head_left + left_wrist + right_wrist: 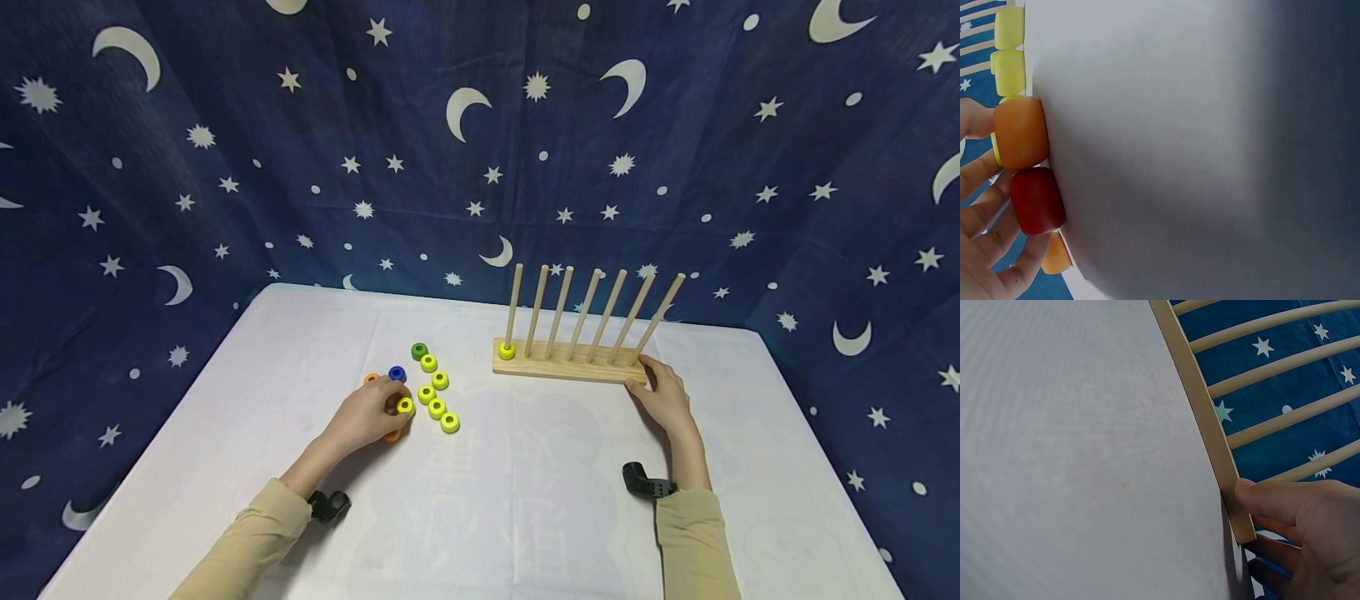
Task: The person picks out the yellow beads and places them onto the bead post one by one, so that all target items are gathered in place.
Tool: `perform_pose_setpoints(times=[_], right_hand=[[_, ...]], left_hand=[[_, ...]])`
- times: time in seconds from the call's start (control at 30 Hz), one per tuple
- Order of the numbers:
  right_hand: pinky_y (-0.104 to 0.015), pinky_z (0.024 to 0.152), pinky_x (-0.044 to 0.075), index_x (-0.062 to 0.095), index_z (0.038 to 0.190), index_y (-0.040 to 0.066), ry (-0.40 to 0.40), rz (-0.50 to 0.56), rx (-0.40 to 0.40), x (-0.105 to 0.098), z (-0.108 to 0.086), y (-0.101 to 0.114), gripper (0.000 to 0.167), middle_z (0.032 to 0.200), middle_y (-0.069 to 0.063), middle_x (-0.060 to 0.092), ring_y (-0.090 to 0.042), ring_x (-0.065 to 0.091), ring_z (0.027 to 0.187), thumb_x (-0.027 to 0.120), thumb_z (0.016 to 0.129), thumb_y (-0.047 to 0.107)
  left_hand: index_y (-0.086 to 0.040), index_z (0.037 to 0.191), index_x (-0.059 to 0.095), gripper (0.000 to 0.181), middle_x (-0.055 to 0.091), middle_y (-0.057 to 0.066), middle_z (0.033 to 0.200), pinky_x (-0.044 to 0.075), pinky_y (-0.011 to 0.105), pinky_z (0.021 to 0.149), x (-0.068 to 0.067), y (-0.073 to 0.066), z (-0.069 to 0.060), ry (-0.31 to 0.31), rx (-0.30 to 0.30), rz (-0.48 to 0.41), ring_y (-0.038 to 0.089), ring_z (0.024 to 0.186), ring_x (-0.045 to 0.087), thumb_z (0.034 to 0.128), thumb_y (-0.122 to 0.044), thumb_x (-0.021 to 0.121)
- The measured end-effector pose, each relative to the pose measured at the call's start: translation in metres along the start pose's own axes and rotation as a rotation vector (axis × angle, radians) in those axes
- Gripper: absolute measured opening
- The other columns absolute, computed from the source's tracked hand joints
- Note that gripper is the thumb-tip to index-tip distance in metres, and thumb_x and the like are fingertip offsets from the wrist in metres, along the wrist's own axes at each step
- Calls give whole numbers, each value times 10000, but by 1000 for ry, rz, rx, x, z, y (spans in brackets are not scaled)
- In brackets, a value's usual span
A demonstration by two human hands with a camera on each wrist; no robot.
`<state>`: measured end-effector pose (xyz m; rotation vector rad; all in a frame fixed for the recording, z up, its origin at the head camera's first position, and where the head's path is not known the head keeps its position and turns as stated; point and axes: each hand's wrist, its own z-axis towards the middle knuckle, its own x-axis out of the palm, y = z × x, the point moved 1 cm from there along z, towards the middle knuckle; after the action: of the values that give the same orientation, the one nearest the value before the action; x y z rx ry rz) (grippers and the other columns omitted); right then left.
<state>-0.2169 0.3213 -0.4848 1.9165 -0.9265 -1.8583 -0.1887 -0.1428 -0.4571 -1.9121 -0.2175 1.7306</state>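
My left hand (369,412) pinches a yellow bead (406,408) between thumb and fingers, low over the table. In the left wrist view an orange bead (1021,134) and a red bead (1037,201) stand in front of the fingers and mostly hide the pinched one. My right hand (666,398) grips the right end of a wooden peg rack (562,367), thumb on the front side and fingers behind. One yellow bead (507,352) sits at the foot of the rack's leftmost peg; the other pegs are bare.
Several loose yellow beads (437,408) lie right of the left hand. A green bead (419,351), a blue bead (397,373) and an orange bead (371,378) lie behind it. White cloth covers the table (525,500); a dark blue star-patterned curtain (420,200) surrounds it.
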Motion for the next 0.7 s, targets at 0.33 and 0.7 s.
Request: perform_pose_setpoints(times=[0.33, 0.7], right_hand=[[-684, 1110, 132, 294, 1487, 20, -4, -5, -11, 0, 0, 0, 648, 1521, -291, 266, -490, 190, 1410, 559, 944, 256], [-684, 1112, 119, 291, 1488, 20, -2, 4, -8, 1, 0, -1, 649, 1523, -294, 258, -494, 181, 1412, 559, 944, 251]], left_hand=[[-98, 1032, 685, 295, 588, 5, 859, 444, 278, 649, -2, -3, 3, -57, 25, -27, 133, 776, 541, 783, -237, 761], [-108, 1087, 686, 329, 629, 30, 940, 502, 366, 752, -7, -17, 12, -121, 11, -96, 196, 882, 601, 784, -212, 760]])
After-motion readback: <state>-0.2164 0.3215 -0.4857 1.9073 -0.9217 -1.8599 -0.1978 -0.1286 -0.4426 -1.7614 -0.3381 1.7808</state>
